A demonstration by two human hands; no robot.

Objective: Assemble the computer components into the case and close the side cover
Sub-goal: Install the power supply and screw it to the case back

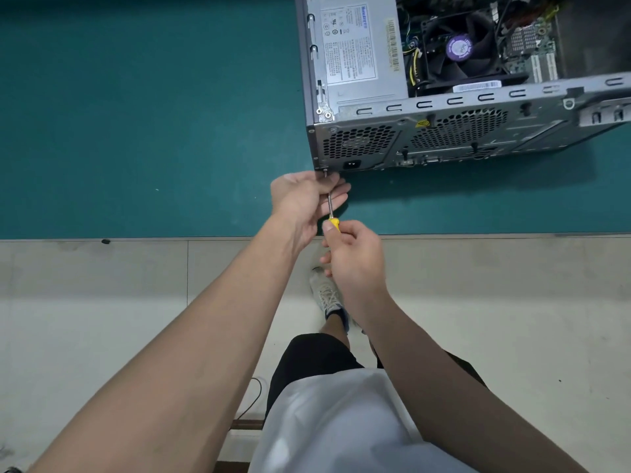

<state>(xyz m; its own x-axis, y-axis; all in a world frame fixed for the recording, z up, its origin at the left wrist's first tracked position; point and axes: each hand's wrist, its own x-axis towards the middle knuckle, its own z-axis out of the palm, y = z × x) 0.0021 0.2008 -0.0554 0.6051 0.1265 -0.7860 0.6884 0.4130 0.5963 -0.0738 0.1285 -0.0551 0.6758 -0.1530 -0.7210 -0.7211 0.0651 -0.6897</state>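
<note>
An open grey computer case [444, 138] lies on its side on the green table mat, its rear panel facing me. Inside sit the silver power supply [358, 46] and a black CPU fan [459, 47] with a purple hub. My right hand [355, 257] grips the yellow handle of a screwdriver [330, 208]. Its tip meets a screw [325, 171] at the rear panel's lower left corner. My left hand [307, 203] cups the shaft near the tip, fingers curled round it. No side cover is in view.
The green mat [153, 114] stretches left of the case. The table's front edge [136, 239] runs across the middle of the view. Below it are pale floor tiles, my shoe [326, 291] and my legs.
</note>
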